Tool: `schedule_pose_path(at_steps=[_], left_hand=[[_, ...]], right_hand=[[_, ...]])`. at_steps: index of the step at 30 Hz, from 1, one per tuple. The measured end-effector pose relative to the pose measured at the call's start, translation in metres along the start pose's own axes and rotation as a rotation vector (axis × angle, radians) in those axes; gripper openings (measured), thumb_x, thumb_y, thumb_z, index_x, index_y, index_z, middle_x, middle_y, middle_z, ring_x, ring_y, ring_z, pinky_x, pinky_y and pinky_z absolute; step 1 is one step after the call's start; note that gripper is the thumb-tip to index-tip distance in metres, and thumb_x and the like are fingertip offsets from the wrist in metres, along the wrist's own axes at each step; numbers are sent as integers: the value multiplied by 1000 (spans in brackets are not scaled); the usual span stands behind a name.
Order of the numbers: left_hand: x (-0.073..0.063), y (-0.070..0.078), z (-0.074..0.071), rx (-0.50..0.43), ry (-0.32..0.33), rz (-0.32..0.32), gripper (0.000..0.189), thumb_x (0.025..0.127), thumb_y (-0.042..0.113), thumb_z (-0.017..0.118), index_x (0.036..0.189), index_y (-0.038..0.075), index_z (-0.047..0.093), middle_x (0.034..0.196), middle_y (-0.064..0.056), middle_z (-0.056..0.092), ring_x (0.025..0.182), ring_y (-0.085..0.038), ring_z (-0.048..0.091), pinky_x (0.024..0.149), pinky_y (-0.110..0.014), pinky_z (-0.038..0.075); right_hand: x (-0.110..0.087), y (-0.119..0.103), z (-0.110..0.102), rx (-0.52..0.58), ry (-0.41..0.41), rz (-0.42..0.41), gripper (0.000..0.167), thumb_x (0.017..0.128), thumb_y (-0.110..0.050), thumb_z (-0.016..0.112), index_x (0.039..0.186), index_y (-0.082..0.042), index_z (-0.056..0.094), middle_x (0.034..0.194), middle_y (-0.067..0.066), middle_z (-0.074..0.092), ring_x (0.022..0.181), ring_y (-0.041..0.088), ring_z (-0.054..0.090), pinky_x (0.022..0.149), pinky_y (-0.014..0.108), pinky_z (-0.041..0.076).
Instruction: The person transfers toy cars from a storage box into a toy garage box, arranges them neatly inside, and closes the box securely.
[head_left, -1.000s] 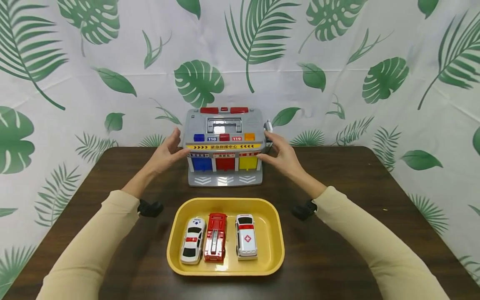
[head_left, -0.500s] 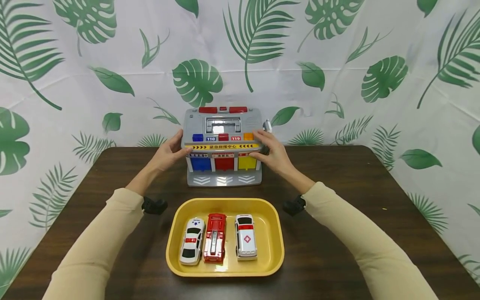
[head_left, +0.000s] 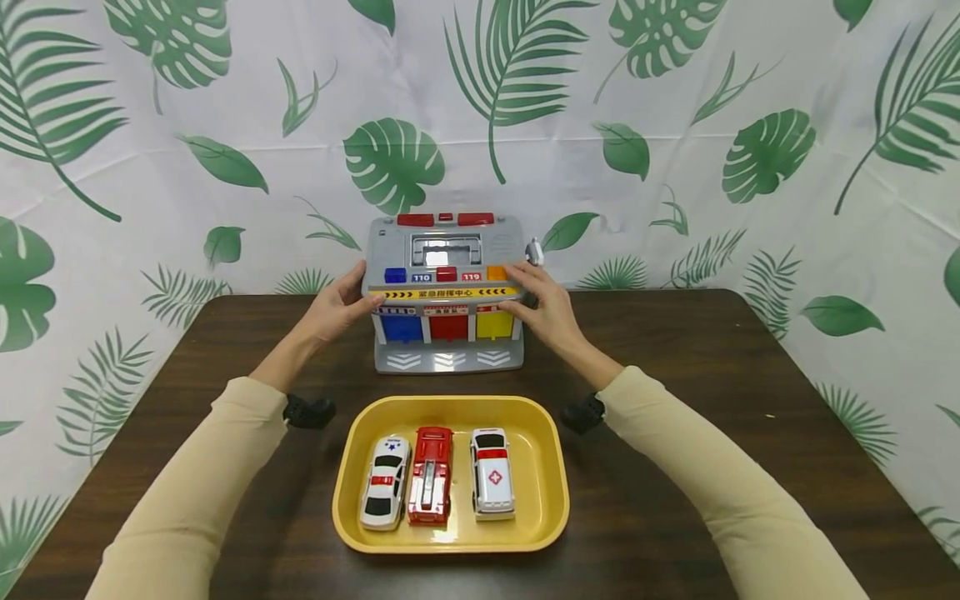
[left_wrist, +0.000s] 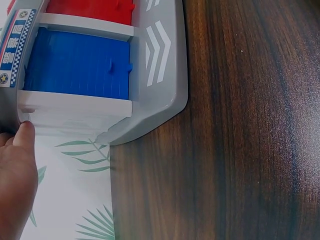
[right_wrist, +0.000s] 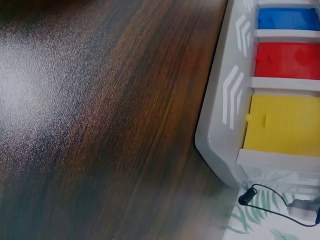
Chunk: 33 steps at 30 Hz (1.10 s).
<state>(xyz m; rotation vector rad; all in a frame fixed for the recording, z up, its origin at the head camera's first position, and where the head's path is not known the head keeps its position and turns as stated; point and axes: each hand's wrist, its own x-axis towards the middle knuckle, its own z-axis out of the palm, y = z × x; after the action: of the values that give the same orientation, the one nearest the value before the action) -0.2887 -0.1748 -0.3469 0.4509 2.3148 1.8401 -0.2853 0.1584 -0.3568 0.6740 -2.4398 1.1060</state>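
Observation:
In the head view a grey toy garage [head_left: 447, 361] stands at the back of the table, with blue, red and yellow doors down. My left hand [head_left: 330, 308] grips its left end, thumb at the front edge; the thumb [left_wrist: 22, 145] also shows in the left wrist view. At the right end, my right hand [head_left: 546, 308] holds the front ledge, fingertips at the orange button [head_left: 497, 272] and thumb below, near the top of the yellow door [right_wrist: 285, 122]. The right wrist view does not show the right fingers.
A yellow tray [head_left: 543, 546] in front holds a white police car [head_left: 386, 483], a red fire truck [head_left: 431, 475] and a white ambulance [head_left: 492, 475]. A small grey piece [right_wrist: 302, 207] on a black cord hangs at the garage's right. A leaf-print cloth [head_left: 300, 192] is behind.
My right hand has moved left from the garage's right end onto the ledge by the orange button. My left hand has closed in slightly on the left end. Doors and cars are unchanged.

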Motion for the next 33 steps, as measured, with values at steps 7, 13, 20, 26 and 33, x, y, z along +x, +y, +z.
schedule_pose_path(at_steps=[7, 13, 20, 26, 33], left_hand=[[4, -8, -3, 30, 11, 4, 83, 93, 16, 60, 151, 7, 0, 157, -11, 13, 141, -25, 23, 113, -42, 24], [-1, 2, -1, 11, 1, 1, 81, 93, 11, 57, 150, 2, -1, 156, -16, 12, 141, -30, 22, 113, -45, 23], [3, -7, -1, 13, 1, 12, 82, 93, 17, 59, 151, 9, 0, 156, -13, 15, 140, -27, 25, 112, -43, 25], [5, -12, -1, 36, 13, 22, 82, 93, 18, 59, 151, 8, 1, 156, -13, 16, 141, -26, 25, 113, -42, 24], [-3, 4, 3, 27, 4, 1, 81, 94, 14, 58, 150, 4, 1, 155, -17, 16, 140, -29, 25, 113, -44, 24]], right_hand=[[2, -2, -1, -26, 12, -12, 54, 80, -14, 75, 130, -7, 57, 133, 17, 53, 127, 31, 45, 104, 46, 39], [3, -2, -1, -18, 2, 3, 53, 80, -14, 75, 130, -7, 57, 134, 17, 52, 127, 32, 45, 104, 46, 39], [0, 0, -1, -18, 1, -8, 53, 81, -13, 73, 131, -6, 56, 134, 17, 52, 127, 32, 45, 103, 46, 40], [-1, -3, -5, -15, -20, 7, 53, 85, -12, 70, 134, -4, 52, 136, 19, 50, 127, 32, 45, 102, 46, 41], [-20, -18, -22, 135, 18, 247, 49, 90, -17, 64, 135, -3, 51, 133, 16, 54, 118, 29, 54, 98, 38, 47]])
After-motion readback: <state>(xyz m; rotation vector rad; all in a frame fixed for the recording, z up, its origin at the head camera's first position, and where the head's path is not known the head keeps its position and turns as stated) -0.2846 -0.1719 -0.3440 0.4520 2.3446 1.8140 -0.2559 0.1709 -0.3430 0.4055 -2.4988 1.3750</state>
